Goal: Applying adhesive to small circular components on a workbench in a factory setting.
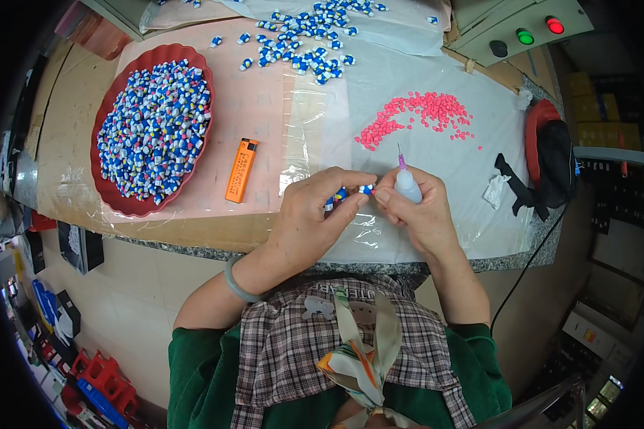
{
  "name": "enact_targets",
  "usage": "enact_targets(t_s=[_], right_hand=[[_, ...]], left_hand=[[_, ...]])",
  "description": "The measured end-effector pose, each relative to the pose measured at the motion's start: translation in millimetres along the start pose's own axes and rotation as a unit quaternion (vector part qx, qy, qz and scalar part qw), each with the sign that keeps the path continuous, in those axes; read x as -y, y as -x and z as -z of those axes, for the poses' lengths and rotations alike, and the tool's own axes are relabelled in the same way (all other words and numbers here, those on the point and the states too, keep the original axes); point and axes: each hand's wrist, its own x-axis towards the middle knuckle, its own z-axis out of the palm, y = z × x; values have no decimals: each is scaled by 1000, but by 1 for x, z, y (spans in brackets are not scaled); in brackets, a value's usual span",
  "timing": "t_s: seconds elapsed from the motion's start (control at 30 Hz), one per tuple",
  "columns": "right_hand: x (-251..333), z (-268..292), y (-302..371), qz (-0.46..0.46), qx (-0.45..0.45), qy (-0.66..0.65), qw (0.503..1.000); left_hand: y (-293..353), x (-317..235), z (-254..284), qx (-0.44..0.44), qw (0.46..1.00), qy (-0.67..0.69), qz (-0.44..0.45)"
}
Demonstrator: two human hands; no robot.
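My left hand (306,213) is closed, with a small blue-and-white piece (366,189) pinched between thumb and forefinger. More blue-and-white bits (336,198) show inside its curled fingers. Close beside it, my right hand (433,211) grips a translucent squeeze bottle (408,186) whose purple needle tip points up and away from me. At the right thumb and fingertip, a tiny pink bit touches or nearly touches the pinched piece. Beyond the bottle, small pink heart-like pieces (436,107) lie scattered on the white sheet.
A red scalloped bowl (95,161) full of blue-and-white pieces stands at left, near an orange lighter (241,171). Loose blue-and-white pieces (293,46) lie at the back. A control box (522,32) with lit buttons, a black cloth item (554,164) and crumpled tissue (495,190) are at right.
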Motion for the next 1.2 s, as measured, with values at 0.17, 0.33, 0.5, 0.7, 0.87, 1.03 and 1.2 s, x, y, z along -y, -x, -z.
enact_targets(t_s=[0.17, 0.33, 0.5, 0.7, 0.87, 1.03, 1.2], right_hand=[[-9, -1, 0, 24, -24, 18, 999], [-22, -10, 0, 47, -65, 16, 997], [-26, -22, -1, 92, -74, -15, 993], [-10, -26, -3, 104, -72, -6, 992], [-10, -2, -2, 109, -72, -28, 991], [-11, 4, -4, 117, -67, 0, 991], [-12, 8, -2, 110, -70, 24, 991]], left_hand=[[2, 3, -3, -15, 999, -26, -24], [3, 5, -5, -29, 998, -41, -41], [5, 6, -6, -63, 991, -79, -84], [3, -2, 14, -43, 998, 50, 17], [-9, -9, 101, -193, 942, -264, -81], [-19, -20, 149, -192, 757, -605, -153], [-59, 9, 93, -105, 868, -427, -229]])
